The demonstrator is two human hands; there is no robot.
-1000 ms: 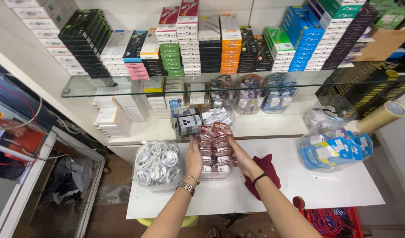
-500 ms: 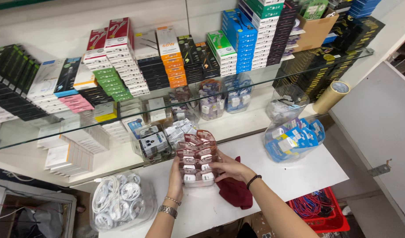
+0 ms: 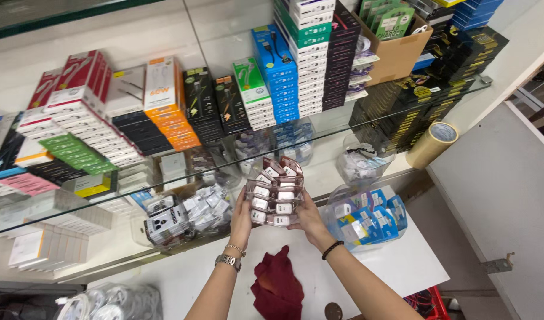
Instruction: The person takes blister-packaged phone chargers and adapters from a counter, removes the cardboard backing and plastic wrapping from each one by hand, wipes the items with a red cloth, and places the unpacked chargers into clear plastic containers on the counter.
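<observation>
Both of my hands hold a clear plastic container [image 3: 276, 191] packed with small white chargers in red-backed packets, lifted above the white table [image 3: 402, 266] toward the glass shelf [image 3: 367, 121]. My left hand [image 3: 241, 218], with a wristwatch and bracelet, grips its left side. My right hand [image 3: 307, 218], with a dark wristband, supports its right and lower side. A dark red cloth [image 3: 278, 284] lies on the table just below.
Stacks of boxed accessories fill the wall shelves. A clear bag of blue and white packets [image 3: 367, 216] sits right of my hands, a tape roll [image 3: 432, 144] beyond it, and a bag of white cables [image 3: 115, 303] at lower left. Small packaged items [image 3: 186, 214] lie under the glass.
My hands have raised the container off the table and up toward the glass shelf. The view has swung left and closer to the shelves.
</observation>
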